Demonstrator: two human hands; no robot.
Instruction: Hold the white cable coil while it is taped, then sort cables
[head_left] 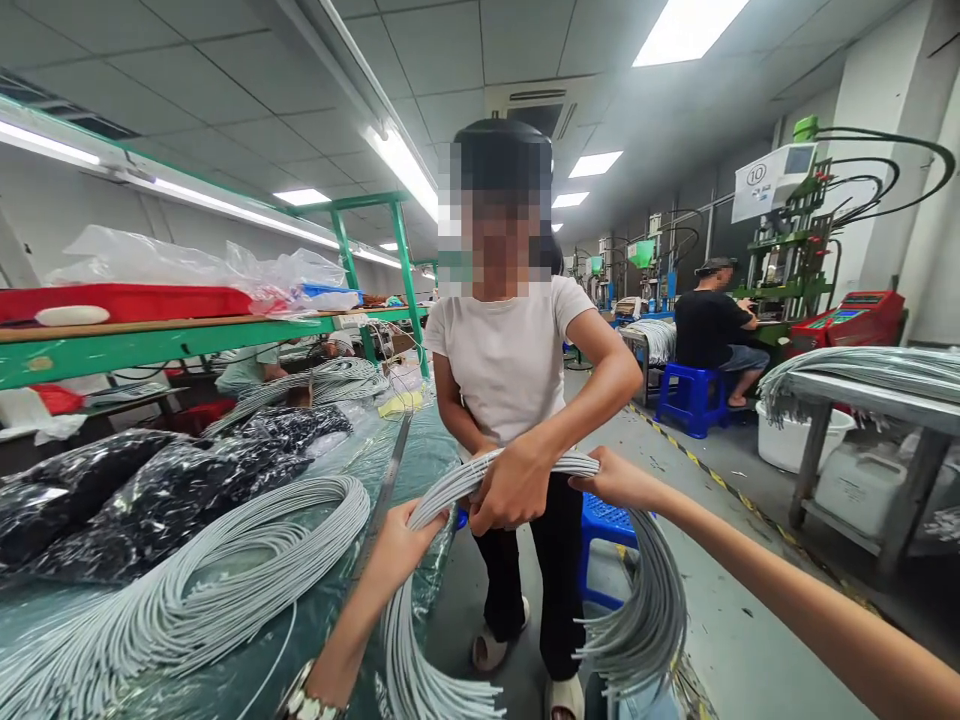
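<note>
A bundle of grey cables arches between my two hands, its loose ends hanging down on both sides. My left hand is wrapped round the bundle on the left. On the right, my right hand grips it near the top of the bend. Between them, a co-worker's hands are closed round the middle of the same bundle; what the co-worker's fingers do there is partly hidden. On the table at left lies a larger coil of grey cables, apart from my left hand.
Black plastic bags lie behind the coil on the green-covered table. A co-worker in a white shirt stands facing me. A blue stool is behind. At right, more cables lie on a metal bench.
</note>
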